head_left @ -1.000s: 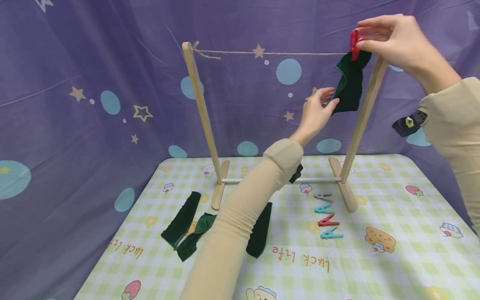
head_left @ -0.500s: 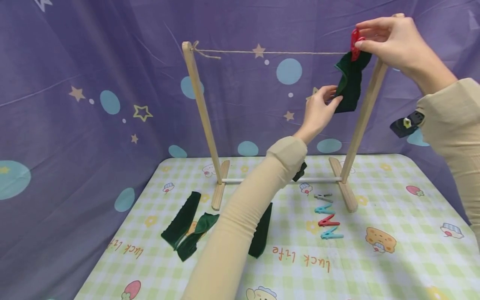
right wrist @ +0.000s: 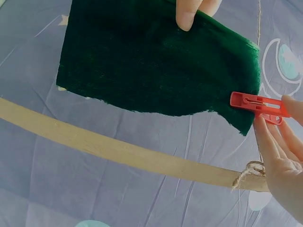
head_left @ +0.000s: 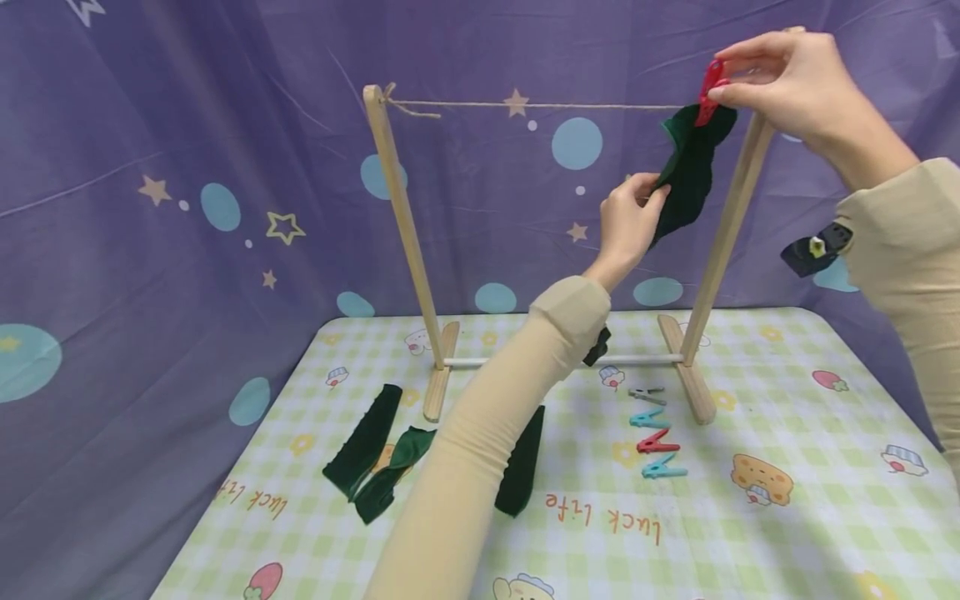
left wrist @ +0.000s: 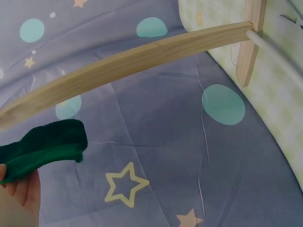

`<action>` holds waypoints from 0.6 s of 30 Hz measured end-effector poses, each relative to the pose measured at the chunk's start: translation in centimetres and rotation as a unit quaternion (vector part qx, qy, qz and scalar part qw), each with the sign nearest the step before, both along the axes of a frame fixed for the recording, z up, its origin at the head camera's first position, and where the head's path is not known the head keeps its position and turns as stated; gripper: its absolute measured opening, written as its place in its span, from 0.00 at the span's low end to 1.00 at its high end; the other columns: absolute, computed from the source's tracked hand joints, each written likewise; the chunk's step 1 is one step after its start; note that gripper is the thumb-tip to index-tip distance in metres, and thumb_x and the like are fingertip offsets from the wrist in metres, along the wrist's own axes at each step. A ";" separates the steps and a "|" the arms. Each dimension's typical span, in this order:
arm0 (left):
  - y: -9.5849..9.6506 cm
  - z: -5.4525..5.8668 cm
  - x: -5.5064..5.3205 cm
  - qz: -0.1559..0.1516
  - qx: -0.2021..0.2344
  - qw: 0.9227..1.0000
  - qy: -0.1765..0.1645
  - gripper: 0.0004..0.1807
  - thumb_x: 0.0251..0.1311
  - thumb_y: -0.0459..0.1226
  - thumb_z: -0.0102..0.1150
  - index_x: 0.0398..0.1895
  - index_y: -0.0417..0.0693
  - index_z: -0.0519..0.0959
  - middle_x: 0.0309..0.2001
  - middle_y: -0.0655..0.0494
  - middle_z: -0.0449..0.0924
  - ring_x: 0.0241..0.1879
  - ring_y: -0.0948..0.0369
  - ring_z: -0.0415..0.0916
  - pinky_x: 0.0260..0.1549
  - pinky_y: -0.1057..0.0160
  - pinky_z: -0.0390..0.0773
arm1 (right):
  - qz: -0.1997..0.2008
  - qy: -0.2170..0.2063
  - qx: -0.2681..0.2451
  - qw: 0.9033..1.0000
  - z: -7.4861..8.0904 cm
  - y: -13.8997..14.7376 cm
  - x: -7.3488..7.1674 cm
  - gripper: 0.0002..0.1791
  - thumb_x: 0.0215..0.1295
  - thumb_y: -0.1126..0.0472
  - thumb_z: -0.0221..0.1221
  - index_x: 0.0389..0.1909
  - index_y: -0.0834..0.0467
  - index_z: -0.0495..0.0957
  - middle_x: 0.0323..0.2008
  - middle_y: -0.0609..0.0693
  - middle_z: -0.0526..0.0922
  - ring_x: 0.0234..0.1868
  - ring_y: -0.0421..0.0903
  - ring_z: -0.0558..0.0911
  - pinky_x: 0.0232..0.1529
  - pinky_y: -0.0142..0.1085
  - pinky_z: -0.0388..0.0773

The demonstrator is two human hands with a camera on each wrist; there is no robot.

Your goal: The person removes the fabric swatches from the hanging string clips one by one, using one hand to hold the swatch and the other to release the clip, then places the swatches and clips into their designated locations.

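Observation:
A dark green piece of cloth point(head_left: 686, 179) hangs from the string near the right post, clipped at its top by a red clothespin point(right wrist: 246, 100). My right hand point(head_left: 795, 83) pinches that clothespin's handles between thumb and fingers. Lower down, my left hand point(head_left: 630, 217) pinches the cloth's left edge. In the left wrist view the cloth point(left wrist: 52, 142) reaches out past the left fingers, its brighter green side partly turned up. The right wrist view shows the clothespin biting the cloth's corner beside the string point(right wrist: 259, 23), with the left thumb on the cloth's far edge.
The wooden rack has a left post point(head_left: 405, 225), a right post point(head_left: 727, 242) and a white bottom bar point(head_left: 645, 360). Several clothespins, including a red one point(head_left: 657, 442), lie in a column. Dark green cloth pieces point(head_left: 367, 437) lie left, one partly behind my left sleeve point(head_left: 465, 467).
My left hand now pinches the cloth's edge and has drawn it left, so the cloth hangs slanted. The red clothespin has tilted slightly, still in my right hand.

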State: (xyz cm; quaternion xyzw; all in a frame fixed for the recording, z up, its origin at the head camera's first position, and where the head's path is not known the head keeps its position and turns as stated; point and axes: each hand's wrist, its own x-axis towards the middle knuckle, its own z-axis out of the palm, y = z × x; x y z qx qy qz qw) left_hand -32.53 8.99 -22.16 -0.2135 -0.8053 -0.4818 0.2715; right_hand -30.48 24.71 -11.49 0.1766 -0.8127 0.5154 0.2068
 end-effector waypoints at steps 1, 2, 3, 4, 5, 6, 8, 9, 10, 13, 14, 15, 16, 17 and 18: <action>-0.1 0.0 0.0 0.002 0.003 1.000 -0.002 0.10 0.57 0.36 0.55 0.42 0.44 0.79 0.36 0.57 0.82 0.33 0.71 0.77 0.31 0.83 0.67 | 0.006 0.000 -0.012 1.000 0.0 0.0 0.0 0.20 0.51 0.64 0.63 0.47 0.56 0.76 0.34 0.38 0.76 0.35 0.29 0.76 0.34 0.14 0.68; -0.2 0.0 0.0 0.003 0.008 1.000 -0.003 0.10 0.57 0.36 0.55 0.41 0.44 0.79 0.35 0.57 0.82 0.32 0.71 0.77 0.31 0.82 0.67 | 0.013 0.001 -0.024 1.000 0.0 0.0 0.1 0.18 0.50 0.65 0.63 0.45 0.56 0.77 0.33 0.38 0.77 0.34 0.29 0.77 0.33 0.15 0.69; -0.3 0.0 0.0 0.004 0.013 1.000 -0.003 0.10 0.57 0.36 0.56 0.41 0.44 0.79 0.35 0.57 0.82 0.32 0.71 0.77 0.31 0.82 0.68 | 0.018 0.002 -0.033 0.999 0.0 0.0 0.1 0.17 0.49 0.66 0.64 0.42 0.56 0.77 0.32 0.38 0.78 0.34 0.30 0.77 0.33 0.15 0.69; -0.4 0.0 0.1 0.003 0.018 1.000 -0.005 0.10 0.57 0.37 0.56 0.41 0.44 0.79 0.34 0.57 0.82 0.32 0.71 0.77 0.31 0.82 0.68 | 0.021 0.002 -0.040 0.999 0.0 0.0 0.2 0.16 0.48 0.66 0.64 0.40 0.55 0.77 0.31 0.38 0.78 0.33 0.31 0.77 0.33 0.15 0.69; -0.4 0.0 0.1 0.003 0.021 1.000 -0.005 0.10 0.57 0.37 0.56 0.41 0.44 0.79 0.34 0.57 0.82 0.32 0.71 0.77 0.31 0.82 0.68 | 0.022 0.003 -0.045 0.999 0.0 0.0 0.2 0.15 0.48 0.66 0.65 0.38 0.55 0.77 0.30 0.39 0.79 0.33 0.31 0.77 0.33 0.15 0.70; -0.5 0.0 0.2 0.003 0.026 1.000 -0.005 0.10 0.56 0.37 0.56 0.40 0.44 0.79 0.33 0.56 0.82 0.32 0.71 0.77 0.30 0.82 0.68 | 0.023 0.002 -0.050 0.999 0.0 0.0 0.3 0.14 0.47 0.66 0.65 0.37 0.54 0.76 0.30 0.39 0.79 0.33 0.32 0.77 0.33 0.15 0.70; -0.6 0.0 0.3 0.001 0.033 0.999 -0.006 0.10 0.56 0.37 0.57 0.40 0.44 0.79 0.33 0.56 0.82 0.32 0.70 0.77 0.30 0.82 0.68 | 0.019 -0.001 -0.054 0.998 -0.1 0.0 0.5 0.14 0.46 0.66 0.65 0.36 0.54 0.76 0.29 0.39 0.79 0.33 0.33 0.78 0.34 0.16 0.70; -0.7 0.0 0.3 0.001 0.035 0.999 -0.006 0.10 0.56 0.37 0.57 0.40 0.44 0.79 0.32 0.56 0.82 0.31 0.70 0.77 0.30 0.82 0.68 | 0.016 -0.001 -0.053 0.998 -0.1 0.0 0.5 0.14 0.46 0.66 0.66 0.36 0.54 0.76 0.29 0.39 0.79 0.33 0.33 0.77 0.34 0.16 0.70; -0.7 -0.1 0.3 -0.001 0.038 0.999 -0.007 0.10 0.56 0.37 0.57 0.40 0.43 0.79 0.32 0.55 0.82 0.31 0.70 0.77 0.30 0.82 0.68 | 0.014 -0.002 -0.055 0.998 -0.1 0.0 0.6 0.15 0.46 0.66 0.66 0.36 0.54 0.76 0.29 0.39 0.80 0.33 0.33 0.78 0.34 0.16 0.70; -0.8 -0.1 0.4 -0.004 0.044 0.999 -0.011 0.10 0.56 0.37 0.57 0.40 0.43 0.79 0.31 0.55 0.82 0.30 0.70 0.77 0.29 0.82 0.68 | 0.007 -0.001 -0.057 0.998 -0.1 -0.1 0.7 0.14 0.45 0.66 0.66 0.35 0.55 0.76 0.28 0.38 0.80 0.32 0.32 0.78 0.35 0.16 0.70; -0.9 -0.1 0.5 -0.006 0.044 0.999 -0.012 0.10 0.56 0.37 0.56 0.40 0.43 0.79 0.31 0.55 0.82 0.30 0.70 0.77 0.29 0.82 0.69 | 0.005 0.001 -0.059 0.998 -0.1 -0.1 0.8 0.14 0.45 0.66 0.66 0.34 0.54 0.76 0.27 0.38 0.80 0.32 0.32 0.78 0.35 0.16 0.70; -0.9 -0.1 0.5 -0.006 0.043 0.999 -0.013 0.10 0.56 0.37 0.56 0.40 0.43 0.79 0.31 0.55 0.82 0.30 0.70 0.77 0.29 0.82 0.68 | 0.003 0.005 -0.061 0.998 -0.1 -0.1 0.8 0.13 0.44 0.66 0.66 0.33 0.54 0.77 0.27 0.38 0.80 0.31 0.32 0.78 0.34 0.16 0.70; -1.0 -0.1 0.5 -0.007 0.043 0.999 -0.014 0.10 0.56 0.37 0.56 0.40 0.43 0.79 0.31 0.55 0.82 0.30 0.70 0.77 0.29 0.82 0.69 | 0.002 0.007 -0.064 0.998 -0.1 -0.1 0.8 0.12 0.44 0.67 0.66 0.32 0.54 0.77 0.26 0.38 0.80 0.31 0.32 0.78 0.34 0.16 0.70; -1.0 -0.1 0.5 -0.008 0.043 0.999 -0.016 0.10 0.56 0.37 0.56 0.40 0.43 0.79 0.31 0.55 0.82 0.30 0.69 0.77 0.29 0.82 0.69 | -0.001 0.010 -0.068 0.998 -0.1 -0.2 0.8 0.12 0.44 0.67 0.67 0.30 0.54 0.77 0.26 0.38 0.80 0.30 0.32 0.78 0.33 0.16 0.69; -1.0 -0.1 0.5 -0.009 0.043 0.999 -0.017 0.10 0.57 0.37 0.56 0.39 0.43 0.79 0.31 0.55 0.82 0.30 0.69 0.77 0.29 0.81 0.69 | -0.003 0.012 -0.072 0.997 -0.1 -0.2 0.8 0.11 0.43 0.67 0.67 0.29 0.54 0.78 0.25 0.38 0.80 0.30 0.32 0.78 0.32 0.16 0.69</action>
